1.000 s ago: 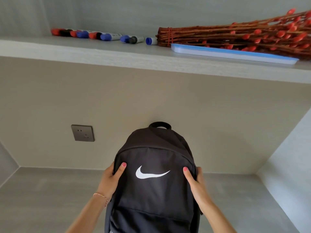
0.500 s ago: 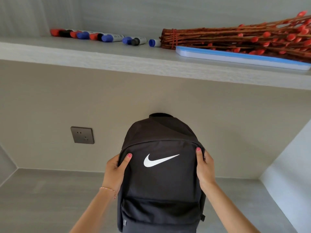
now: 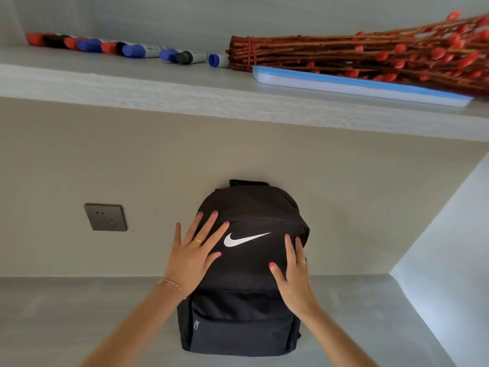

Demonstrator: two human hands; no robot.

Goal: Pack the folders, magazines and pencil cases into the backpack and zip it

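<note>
Black backpack [image 3: 243, 276] standing upright on the grey bench [image 3: 79, 313], back close to or against the wall, white logo facing out. Left hand [image 3: 194, 254] spread wide, fingers fanned, palm flat on the front panel's upper left. Right hand [image 3: 295, 271] open too, fingers together and extended along the right edge, thumb splayed across the front. Nothing gripped, nothing pinched; both palms simply resting on the fabric.

Main zip apparently drawn closed across the top, no gap showing from this angle. No folders, magazines or pencil cases anywhere on the bench. Either already inside or out of frame; impossible to say which. Bag looks full and holding its shape, so probably the closing beat: patting down, squaring up, letting go.

Up on the shelf [image 3: 132, 83]: a row of markers [image 3: 137, 50], a bundle of red-budded twigs [image 3: 370, 51], a blue-rimmed tray [image 3: 357, 87]. Wall socket [image 3: 105, 217] off to the left.

Next call, as a judgement: confirm the zip pull fully home, then lift both palms away gently so the bag stays upright.
</note>
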